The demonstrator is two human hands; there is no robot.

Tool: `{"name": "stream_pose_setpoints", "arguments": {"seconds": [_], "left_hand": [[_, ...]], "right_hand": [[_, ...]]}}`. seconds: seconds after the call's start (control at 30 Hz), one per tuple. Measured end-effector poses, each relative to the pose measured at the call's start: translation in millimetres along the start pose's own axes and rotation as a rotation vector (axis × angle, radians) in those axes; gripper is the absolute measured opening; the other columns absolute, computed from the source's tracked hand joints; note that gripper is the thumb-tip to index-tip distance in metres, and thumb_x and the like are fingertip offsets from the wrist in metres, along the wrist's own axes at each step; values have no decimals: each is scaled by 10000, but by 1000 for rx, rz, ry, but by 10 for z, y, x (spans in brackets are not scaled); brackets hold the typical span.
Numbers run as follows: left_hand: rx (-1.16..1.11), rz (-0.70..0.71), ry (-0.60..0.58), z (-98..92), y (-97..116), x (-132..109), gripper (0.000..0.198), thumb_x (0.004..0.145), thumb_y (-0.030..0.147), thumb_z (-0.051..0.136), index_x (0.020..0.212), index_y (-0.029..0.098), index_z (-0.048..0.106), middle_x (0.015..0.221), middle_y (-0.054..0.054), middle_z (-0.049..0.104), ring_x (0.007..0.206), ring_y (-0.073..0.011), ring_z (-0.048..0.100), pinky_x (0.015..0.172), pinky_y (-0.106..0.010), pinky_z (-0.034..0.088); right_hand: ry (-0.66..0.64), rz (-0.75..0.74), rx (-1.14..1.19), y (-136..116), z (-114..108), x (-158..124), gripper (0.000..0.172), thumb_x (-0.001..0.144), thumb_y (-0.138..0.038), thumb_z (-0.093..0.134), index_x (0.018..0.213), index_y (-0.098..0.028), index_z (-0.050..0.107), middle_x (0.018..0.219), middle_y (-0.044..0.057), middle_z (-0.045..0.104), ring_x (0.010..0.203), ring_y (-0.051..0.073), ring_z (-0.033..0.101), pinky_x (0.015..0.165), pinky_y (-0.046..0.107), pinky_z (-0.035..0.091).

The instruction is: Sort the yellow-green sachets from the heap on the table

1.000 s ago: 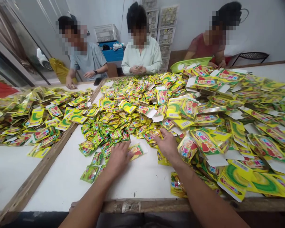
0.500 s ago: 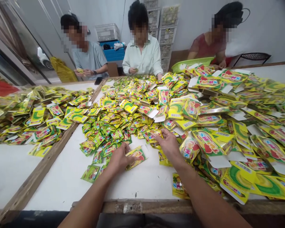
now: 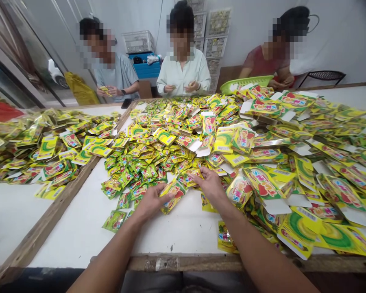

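The left hand [image 3: 151, 200] has the box [image 3: 174, 197] between thumb and fingers, a close grip on its left side. The box slants away from the person, between the two hands and over the bare white of the table [image 3: 183, 240]; whether its lower edge touches down I can't tell from here. Its far end points toward the right hand [image 3: 212, 186]. That hand's fingers are bent, with thumb and forefinger at the yellow packets [image 3: 191, 176] just past the box; whether they have pinched one, I can't make out.

I'd take this for the step where box and packet are brought together, with this box's filling not yet done. If so, the next move calls for a light pinch on a single packet and a steady left hand, the box's end kept facing the right fingers. The packets look soft and slick, so one might fold or slip at the edge.

Green packets [image 3: 113, 220] lie loose beyond the left wrist, and a heap of boxes [image 3: 264, 183] crowds the right forearm.
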State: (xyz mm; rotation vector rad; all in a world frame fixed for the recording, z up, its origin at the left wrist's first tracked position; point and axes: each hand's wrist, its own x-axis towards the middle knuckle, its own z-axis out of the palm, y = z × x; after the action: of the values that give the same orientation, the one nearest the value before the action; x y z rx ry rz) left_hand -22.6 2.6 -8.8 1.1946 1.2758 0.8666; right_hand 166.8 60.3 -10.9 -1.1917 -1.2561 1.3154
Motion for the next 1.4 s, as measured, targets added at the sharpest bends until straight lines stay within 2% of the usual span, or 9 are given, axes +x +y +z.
{"name": "stream_pose_setpoints", "arguments": {"seconds": [0.1, 0.37, 0.53, 0.67, 0.77, 1.03, 1.23, 1.33, 1.4], "left_hand": [[-38, 15, 40, -1, -14, 6, 433, 686, 480, 676, 943, 132, 654, 756, -22, 650, 680, -156, 576, 626, -240, 428], [-79, -22, 7, 33, -23, 1, 485, 664, 490, 696, 987, 131, 657, 803, -41, 672, 646, -145, 576, 598, -229, 431], [-138, -13, 19, 51, -13, 40, 443, 652, 438, 724, 977, 143, 669, 842, -43, 690, 691, -152, 595, 636, -234, 448], [-270, -41, 42, 45, -3, 61, 484, 634, 392, 751, 1043, 151, 657, 862, -50, 706, 697, -159, 615, 669, -256, 463], [-316, -39, 37, 56, 17, 58, 484, 626, 359, 764, 1050, 148, 660, 864, -49, 711, 700, -156, 621, 673, -253, 461], [-420, -66, 26, 29, 8, 51, 389, 578, 296, 792, 909, 123, 682, 744, -30, 697, 615, -120, 598, 623, -226, 451], [-423, -128, 9, 36, 4, 3, 403, 550, 311, 803, 867, 117, 649, 719, -31, 677, 600, -121, 592, 616, -231, 448], [-313, -132, -25, -25, 77, -39, 389, 559, 331, 794, 858, 125, 654, 731, -37, 678, 618, -129, 593, 605, -229, 442], [-133, -104, 41, -228, 208, -91, 375, 574, 370, 773, 840, 125, 673, 714, -38, 676, 600, -129, 581, 570, -222, 428]], "right_hand": [[-41, 8, -25, 38, -4, 3, 351, 597, -486, 698, 736, -190, 571, 687, 4, 625, 660, 182, 587, 623, 295, 479], [-48, -182, -491, -32, 39, -93, 243, 689, -388, 622, 585, -186, 536, 649, -27, 539, 636, 136, 466, 586, 241, 346], [-118, -169, -419, 8, 122, -111, 218, 746, -366, 564, 620, -190, 595, 574, -36, 530, 591, 135, 472, 559, 235, 342], [-66, -220, -412, -12, 101, -113, 199, 781, -374, 560, 812, -220, 683, 775, 11, 654, 752, 183, 565, 701, 290, 409], [13, -286, -548, -44, 94, -131, 137, 754, -344, 622, 745, -231, 700, 819, 45, 650, 880, 216, 558, 822, 351, 385], [-362, -193, -406, -29, 182, -204, 305, 811, -431, 543, 661, -215, 698, 908, 60, 653, 1119, 265, 504, 935, 394, 361], [-559, 26, 28, 18, 275, -231, 359, 764, -467, 592, 970, -173, 596, 803, 31, 665, 745, 178, 627, 724, 317, 476], [-516, 12, -65, 21, 291, -249, 319, 769, -424, 595, 976, -183, 560, 777, 23, 675, 709, 167, 622, 696, 302, 471], [-398, -65, -172, 1, 265, -249, 258, 786, -382, 575, 967, -199, 548, 801, 22, 682, 736, 169, 622, 702, 297, 463]]}}
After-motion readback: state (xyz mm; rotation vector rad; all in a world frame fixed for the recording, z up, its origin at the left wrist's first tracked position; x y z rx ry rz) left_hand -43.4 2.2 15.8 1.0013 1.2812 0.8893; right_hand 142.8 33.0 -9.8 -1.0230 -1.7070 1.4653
